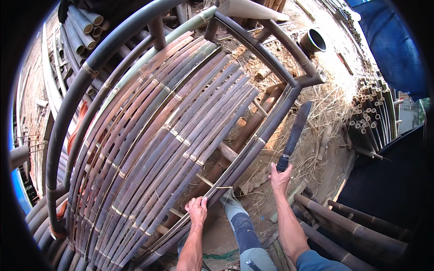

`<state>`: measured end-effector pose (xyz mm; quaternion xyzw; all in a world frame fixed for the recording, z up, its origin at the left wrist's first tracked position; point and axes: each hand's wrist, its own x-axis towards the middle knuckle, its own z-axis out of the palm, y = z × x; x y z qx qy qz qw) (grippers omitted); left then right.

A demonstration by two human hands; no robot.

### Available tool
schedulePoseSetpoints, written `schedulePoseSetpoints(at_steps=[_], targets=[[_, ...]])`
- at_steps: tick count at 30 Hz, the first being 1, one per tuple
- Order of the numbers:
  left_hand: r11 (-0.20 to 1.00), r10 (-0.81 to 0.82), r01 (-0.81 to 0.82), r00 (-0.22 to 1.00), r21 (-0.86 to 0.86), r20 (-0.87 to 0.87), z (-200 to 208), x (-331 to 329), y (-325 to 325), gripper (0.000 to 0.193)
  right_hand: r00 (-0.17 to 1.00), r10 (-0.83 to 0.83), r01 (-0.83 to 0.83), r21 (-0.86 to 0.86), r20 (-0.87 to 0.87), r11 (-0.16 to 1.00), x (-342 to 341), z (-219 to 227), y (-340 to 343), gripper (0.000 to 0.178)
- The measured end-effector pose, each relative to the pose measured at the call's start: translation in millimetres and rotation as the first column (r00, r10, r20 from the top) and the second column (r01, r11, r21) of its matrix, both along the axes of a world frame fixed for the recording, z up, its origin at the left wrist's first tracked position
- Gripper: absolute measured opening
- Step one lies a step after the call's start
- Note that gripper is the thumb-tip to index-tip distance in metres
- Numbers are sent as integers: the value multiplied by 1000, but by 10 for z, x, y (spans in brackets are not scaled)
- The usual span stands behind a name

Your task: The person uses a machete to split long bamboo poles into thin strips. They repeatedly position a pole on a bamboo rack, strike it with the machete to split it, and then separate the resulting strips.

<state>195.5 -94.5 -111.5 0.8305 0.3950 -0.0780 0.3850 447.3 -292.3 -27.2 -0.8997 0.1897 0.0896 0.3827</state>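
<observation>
My right hand (pixel 280 179) is wrapped round the dark handle of a machete (pixel 298 128). Its long, broad blade points up and away, over the ground to the right of a bamboo bench (pixel 266 142). My left hand (pixel 197 210) is closed, fingers curled over a thin bamboo strip (pixel 177 227) that runs along the bench's near rail. Beside that hand lies a seat of long dark bamboo slats (pixel 153 149), side by side with pale joints. Between the outermost slat and the rail, a gap shows the crosspieces (pixel 227 152) beneath.
Bamboo poles (pixel 81 29) are stacked at the upper left. A bundle of cut bamboo (pixel 368 110) stands on the right, below a blue tarp (pixel 391 40). Shavings (pixel 330 97) litter the ground near a black bucket (pixel 313 41). Thick poles (pixel 352 226) lie to the lower right.
</observation>
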Motion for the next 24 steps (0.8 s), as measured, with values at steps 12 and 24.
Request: schedulePoseSetpoints(at_steps=[12, 24], targets=[[998, -48, 49, 998, -29, 27, 182, -140, 84, 31, 978, 120, -120, 13, -168, 993, 566, 541, -206, 32], [997, -5, 14, 992, 70, -127, 274, 102, -46, 37, 849, 389, -511, -365, -358, 778, 1675, -7, -369, 47]])
